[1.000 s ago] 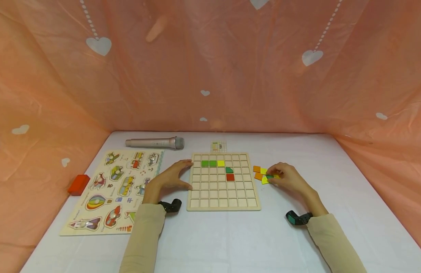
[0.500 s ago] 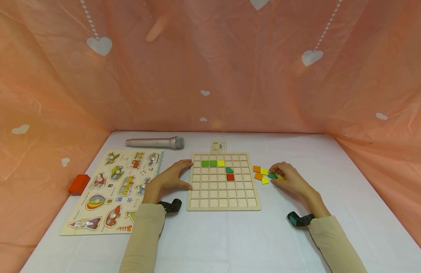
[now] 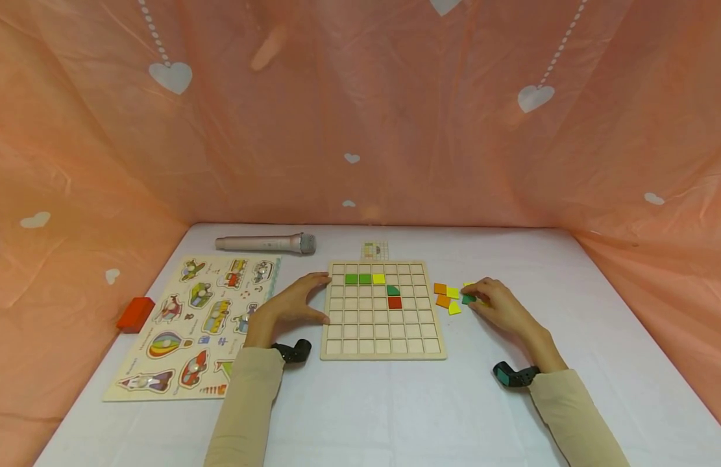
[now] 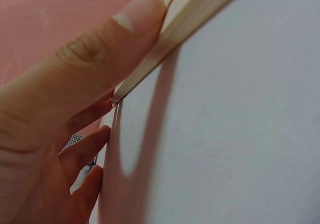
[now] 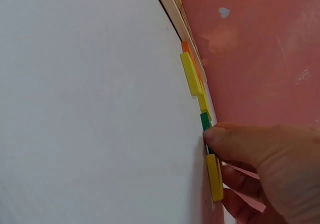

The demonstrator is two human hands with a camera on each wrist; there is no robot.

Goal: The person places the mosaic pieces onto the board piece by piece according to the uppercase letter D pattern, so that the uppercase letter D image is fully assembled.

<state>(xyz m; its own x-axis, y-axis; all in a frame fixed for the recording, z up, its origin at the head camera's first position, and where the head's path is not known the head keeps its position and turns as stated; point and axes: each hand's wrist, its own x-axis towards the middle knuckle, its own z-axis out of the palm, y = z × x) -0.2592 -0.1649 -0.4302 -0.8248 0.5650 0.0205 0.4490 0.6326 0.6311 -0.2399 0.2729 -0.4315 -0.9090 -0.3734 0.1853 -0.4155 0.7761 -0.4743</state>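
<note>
A wooden grid board (image 3: 366, 329) lies in mid-table, holding two green squares (image 3: 358, 279), a yellow square (image 3: 378, 279), a green quarter-round tile (image 3: 392, 290) and a red square (image 3: 394, 303). At its left edge rests my left hand (image 3: 294, 300), thumb and fingers spread apart; the left wrist view shows the thumb against the rim. To the board's right, my right hand (image 3: 497, 305) pinches a dark green tile (image 5: 205, 120) low at the table. Orange (image 3: 440, 288) and yellow tiles (image 3: 455, 309) lie beside it, and another yellow tile (image 5: 215, 178) is partly under the hand.
A small printed grid card (image 3: 374, 250) lies behind the board. To the left are a picture peg puzzle (image 3: 191, 324), a microphone (image 3: 267, 244) and a red block (image 3: 135, 315). Pink curtain (image 3: 360, 117) encloses the back and sides.
My right hand has shifted slightly right with the dark green tile, turning it and drawing it off the yellow tiles. A yellow tile behind the fingers has come into view. My left hand stays put.
</note>
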